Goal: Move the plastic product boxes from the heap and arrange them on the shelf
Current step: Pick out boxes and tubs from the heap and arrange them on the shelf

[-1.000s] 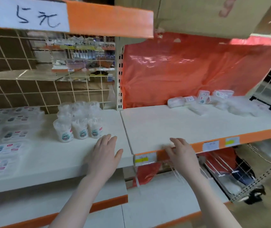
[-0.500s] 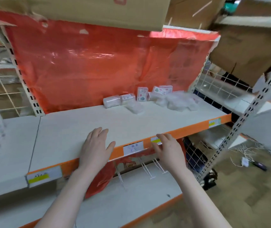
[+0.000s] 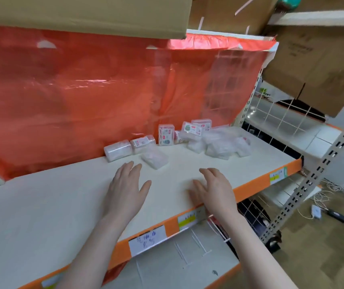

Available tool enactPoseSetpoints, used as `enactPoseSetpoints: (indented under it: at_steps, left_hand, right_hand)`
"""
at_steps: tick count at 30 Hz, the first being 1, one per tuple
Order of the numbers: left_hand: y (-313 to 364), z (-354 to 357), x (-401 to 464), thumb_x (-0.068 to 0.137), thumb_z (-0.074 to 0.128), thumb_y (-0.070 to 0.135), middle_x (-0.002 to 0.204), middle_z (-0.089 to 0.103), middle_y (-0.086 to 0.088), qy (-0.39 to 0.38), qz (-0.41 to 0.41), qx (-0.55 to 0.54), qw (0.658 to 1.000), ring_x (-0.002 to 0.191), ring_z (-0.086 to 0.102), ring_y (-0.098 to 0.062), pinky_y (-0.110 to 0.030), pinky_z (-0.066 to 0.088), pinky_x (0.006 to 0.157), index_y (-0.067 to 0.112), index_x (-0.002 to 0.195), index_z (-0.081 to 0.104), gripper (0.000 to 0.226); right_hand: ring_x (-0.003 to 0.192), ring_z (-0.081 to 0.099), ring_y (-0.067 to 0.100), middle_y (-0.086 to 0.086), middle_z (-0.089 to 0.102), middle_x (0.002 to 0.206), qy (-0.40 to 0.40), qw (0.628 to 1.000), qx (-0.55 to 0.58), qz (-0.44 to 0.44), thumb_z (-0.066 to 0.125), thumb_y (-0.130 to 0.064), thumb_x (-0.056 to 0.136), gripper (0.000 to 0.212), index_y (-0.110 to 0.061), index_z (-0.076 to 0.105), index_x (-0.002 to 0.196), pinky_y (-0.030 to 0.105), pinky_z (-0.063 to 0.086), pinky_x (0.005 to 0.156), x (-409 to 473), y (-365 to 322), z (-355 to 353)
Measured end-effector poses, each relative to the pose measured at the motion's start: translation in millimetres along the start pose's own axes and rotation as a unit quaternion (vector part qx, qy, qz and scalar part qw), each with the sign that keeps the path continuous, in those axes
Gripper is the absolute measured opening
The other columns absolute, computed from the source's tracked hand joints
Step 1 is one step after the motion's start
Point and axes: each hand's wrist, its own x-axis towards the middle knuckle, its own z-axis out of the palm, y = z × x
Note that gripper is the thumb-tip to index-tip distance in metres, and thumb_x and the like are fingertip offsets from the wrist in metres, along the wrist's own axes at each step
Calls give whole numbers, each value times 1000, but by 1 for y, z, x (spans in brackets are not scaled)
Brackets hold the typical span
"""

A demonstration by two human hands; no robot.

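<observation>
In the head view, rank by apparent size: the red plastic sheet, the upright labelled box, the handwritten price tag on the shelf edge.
1. red plastic sheet, by far the largest.
2. handwritten price tag.
3. upright labelled box.
The tag is nearer the camera, so 2 and 3 are uncertain.

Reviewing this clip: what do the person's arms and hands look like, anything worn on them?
Both the left hand and the right hand are bare: no gloves, rings, watch or bracelet visible. Both forearms are uncovered to the frame's bottom edge, with no sleeve in view.
</observation>
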Motion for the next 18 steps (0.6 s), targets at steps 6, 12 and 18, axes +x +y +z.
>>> enactPoseSetpoints:
  at_steps: [6,12,18]
  left_hand:
    - [3,10,47,93,51,39,152,30,-2,5,2,5,1000,140,22,-20,-32,23,111,17,142,39,55]
    - [-10,13,75,93,52,39,153,28,0,24,-29,15,999,142,19,-17,-32,23,110,19,141,40,54]
    - [-27,19,86,93,51,41,153,27,0,35,-95,51,994,142,19,-17,-32,24,110,17,141,40,54]
  right_hand:
    - [116,48,27,8,53,127,2,1000,-1,10,52,-32,94,44,-10,51,132,36,38,95,53,12,3]
    - [115,50,27,8,56,125,3,999,22,-27,55,-31,92,42,-10,54,129,32,36,92,101,3,16]
    - [118,48,23,6,55,127,-68,991,61,-96,52,-34,93,43,-12,53,130,29,34,95,120,-14,47]
